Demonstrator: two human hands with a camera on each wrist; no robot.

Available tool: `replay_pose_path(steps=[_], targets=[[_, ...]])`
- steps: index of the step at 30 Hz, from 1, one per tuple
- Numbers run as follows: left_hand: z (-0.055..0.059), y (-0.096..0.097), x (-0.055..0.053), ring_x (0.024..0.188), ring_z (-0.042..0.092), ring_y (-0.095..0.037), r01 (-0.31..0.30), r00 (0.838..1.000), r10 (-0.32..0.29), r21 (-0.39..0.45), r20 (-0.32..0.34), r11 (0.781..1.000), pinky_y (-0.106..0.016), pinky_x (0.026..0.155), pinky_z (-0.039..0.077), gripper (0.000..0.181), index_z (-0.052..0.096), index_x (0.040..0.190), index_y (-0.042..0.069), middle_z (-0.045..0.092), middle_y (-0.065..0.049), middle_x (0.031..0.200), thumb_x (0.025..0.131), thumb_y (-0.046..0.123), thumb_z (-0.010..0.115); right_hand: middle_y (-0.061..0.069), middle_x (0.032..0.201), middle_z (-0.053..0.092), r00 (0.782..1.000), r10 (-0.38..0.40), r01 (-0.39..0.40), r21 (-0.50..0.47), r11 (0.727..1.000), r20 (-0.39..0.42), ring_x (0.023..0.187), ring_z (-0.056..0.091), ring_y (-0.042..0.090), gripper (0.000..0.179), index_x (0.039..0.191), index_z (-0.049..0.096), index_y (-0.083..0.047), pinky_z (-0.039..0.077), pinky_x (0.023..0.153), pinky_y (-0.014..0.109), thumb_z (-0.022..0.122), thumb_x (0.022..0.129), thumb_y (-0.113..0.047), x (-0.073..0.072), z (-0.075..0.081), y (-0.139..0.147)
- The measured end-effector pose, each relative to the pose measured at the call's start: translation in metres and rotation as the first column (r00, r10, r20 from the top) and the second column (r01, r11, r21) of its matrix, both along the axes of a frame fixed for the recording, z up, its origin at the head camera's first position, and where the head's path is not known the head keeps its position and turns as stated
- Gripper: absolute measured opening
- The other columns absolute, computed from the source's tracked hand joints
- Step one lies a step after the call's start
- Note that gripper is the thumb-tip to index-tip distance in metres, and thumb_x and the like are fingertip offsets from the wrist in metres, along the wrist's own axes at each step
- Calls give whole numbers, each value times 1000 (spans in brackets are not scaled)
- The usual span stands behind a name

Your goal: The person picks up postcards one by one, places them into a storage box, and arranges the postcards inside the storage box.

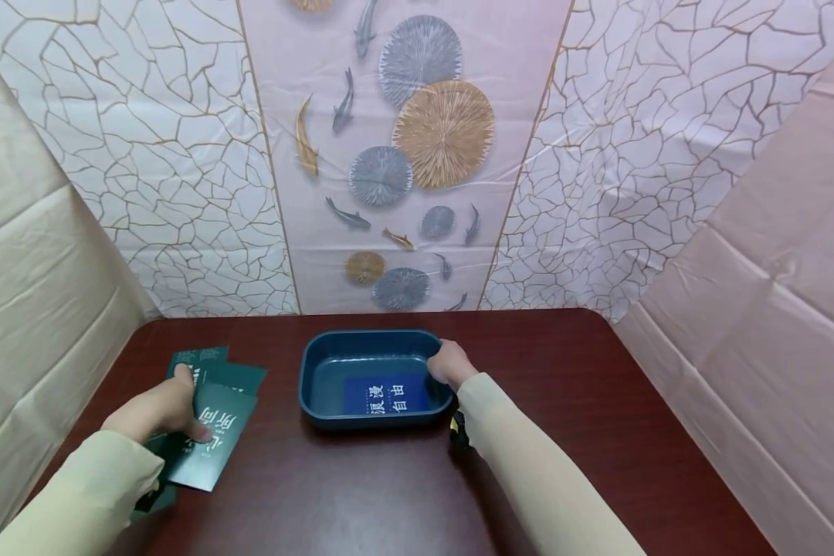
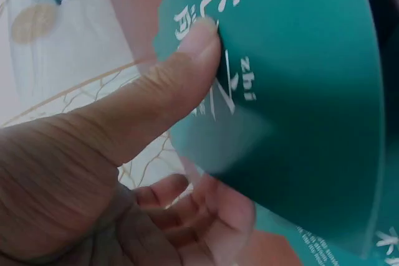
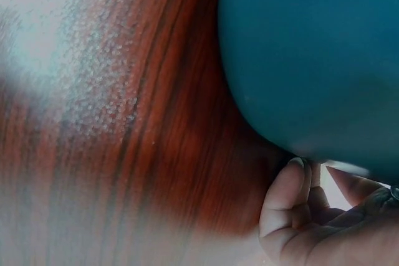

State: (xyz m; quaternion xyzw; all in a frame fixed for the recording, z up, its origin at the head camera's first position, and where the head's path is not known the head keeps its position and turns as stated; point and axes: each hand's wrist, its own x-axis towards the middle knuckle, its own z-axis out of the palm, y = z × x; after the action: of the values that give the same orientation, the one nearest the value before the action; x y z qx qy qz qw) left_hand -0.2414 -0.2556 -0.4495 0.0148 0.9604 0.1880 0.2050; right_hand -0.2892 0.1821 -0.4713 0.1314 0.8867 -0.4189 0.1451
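At the left of the head view, my left hand (image 1: 149,409) pinches a green card (image 1: 208,459) with white writing. In the left wrist view the thumb (image 2: 199,51) presses on the face of this card (image 2: 299,123), with the other fingers bent behind and below it. More green cards (image 1: 242,377) lie fanned out around that hand on the table. My right hand (image 1: 452,364) grips the right end of a dark teal tray (image 1: 370,335). Its fingertips (image 3: 288,185) meet the tray's outer wall (image 3: 299,60) in the right wrist view. A blue card (image 1: 389,395) with white characters lies inside the tray.
The dark red-brown wooden table (image 1: 347,494) carries everything. Behind it hangs a patterned cloth (image 1: 403,154) with fish and round shapes. Plain pale cloth walls (image 1: 771,255) stand at both sides.
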Motion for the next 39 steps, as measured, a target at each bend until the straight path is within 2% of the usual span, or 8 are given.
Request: replay_pose_path(steps=[3,5,9,19,25,29,33,39], targets=[[4,-3,-2,85,55,-37,76,996,-76,12,-42,997,-48,77,49,95,32,115,-23,54,-29,92,64,32,91,18,145,42,1000,-13,13,2,1000,5,125,47,34,57,150,30,-2,46,91,55,46,95,0,0,-1,0],[6,-5,-2,76,53,-28,100,993,-97,44,-60,994,-41,67,48,68,45,101,-14,53,-17,82,70,29,88,17,145,42,1000,-11,11,5,1000,3,126,46,34,57,150,30,-2,46,91,55,46,96,0,0,-1,-1],[8,-6,-1,68,48,-20,118,991,-110,129,-71,985,-34,59,41,39,48,90,-2,47,-8,75,81,18,80,17,145,42,1000,-1,1,6,1000,-4,126,45,34,57,150,31,-2,45,92,55,47,95,0,1,-2,-5],[22,4,-4,64,52,-20,114,992,-99,234,-76,966,-35,55,45,15,50,108,-4,52,-10,78,96,2,56,18,142,45,1000,12,-13,-18,1000,-11,123,48,34,56,148,33,0,45,91,57,49,94,1,2,-2,-11],[30,16,-14,72,54,-22,142,984,-115,213,-133,967,-36,60,46,14,52,110,-1,55,-11,85,98,5,54,17,143,44,1000,-7,6,-26,1000,-12,124,47,35,57,149,33,-2,45,92,57,49,94,0,2,2,-8],[35,26,-20,74,52,-23,161,959,-115,166,-258,973,-37,64,44,13,53,107,-3,56,-11,86,99,8,53,18,143,44,1000,-10,10,-14,1000,-19,125,46,35,56,148,33,-1,43,93,57,49,94,1,2,3,-4],[40,36,-24,69,50,-23,145,916,-79,140,-394,980,-38,62,41,15,51,105,-3,52,-10,79,101,12,50,20,141,45,1000,-8,8,-6,1000,-25,125,46,36,56,147,33,1,42,95,57,49,94,1,2,3,0],[53,50,-21,70,50,-26,104,869,-14,154,-494,983,-40,63,41,22,48,104,0,50,-12,78,104,22,44,19,141,45,1000,-12,12,1,1000,-23,124,47,36,55,147,34,1,42,95,57,49,94,1,1,0,1]])
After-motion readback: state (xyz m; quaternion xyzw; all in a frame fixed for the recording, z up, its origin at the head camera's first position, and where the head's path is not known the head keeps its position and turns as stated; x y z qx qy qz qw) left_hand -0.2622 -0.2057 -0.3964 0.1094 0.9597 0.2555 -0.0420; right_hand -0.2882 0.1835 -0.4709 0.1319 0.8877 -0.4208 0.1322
